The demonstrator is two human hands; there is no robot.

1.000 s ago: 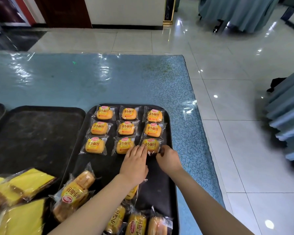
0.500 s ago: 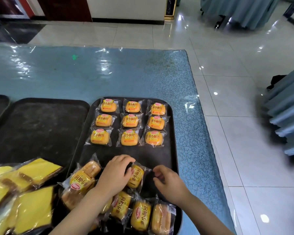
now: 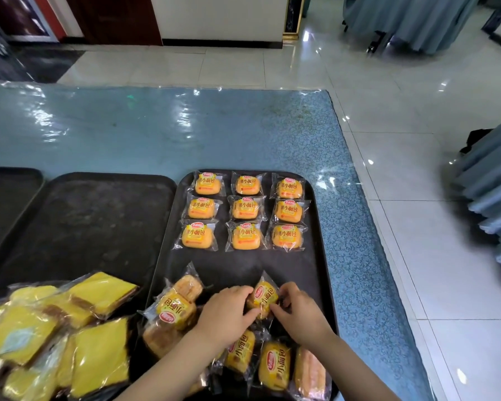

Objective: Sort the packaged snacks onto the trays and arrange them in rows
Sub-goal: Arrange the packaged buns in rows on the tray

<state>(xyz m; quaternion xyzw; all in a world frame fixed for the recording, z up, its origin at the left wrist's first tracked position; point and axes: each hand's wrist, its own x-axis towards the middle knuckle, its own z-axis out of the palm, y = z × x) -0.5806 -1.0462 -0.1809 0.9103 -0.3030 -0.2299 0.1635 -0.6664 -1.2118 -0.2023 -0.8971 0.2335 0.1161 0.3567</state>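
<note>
Both hands meet over one wrapped bun [image 3: 263, 298] at the near part of the right-hand black tray [image 3: 315, 256]. The left hand [image 3: 224, 311] curls its fingers against the bun's left side, and the right hand [image 3: 297, 312] pinches the wrapper's right edge with fingertips and thumb, so the bun sits tilted between them, one clear corner of the packet pointing away from the person.

Just beyond the hands, on the same tray, nine wrapped buns [image 3: 246, 209] lie flat in three rows of three, apart from the held one by a strip of bare tray. To the left of the left hand, a small heap of buns [image 3: 175, 309] lies jumbled, touching one another. Under and nearer than both wrists, more loose buns [image 3: 275, 367] lie side by side along the tray's near edge.

Further left of the left hand, a second black tray [image 3: 84, 221] holds a pile of yellow cake slices [image 3: 70, 334] in clear wrap at its near end. A third tray [image 3: 6, 198] shows at the far left. All of the trays rest on a counter [image 3: 156, 131] covered in blue patterned cloth under clear plastic.
</note>
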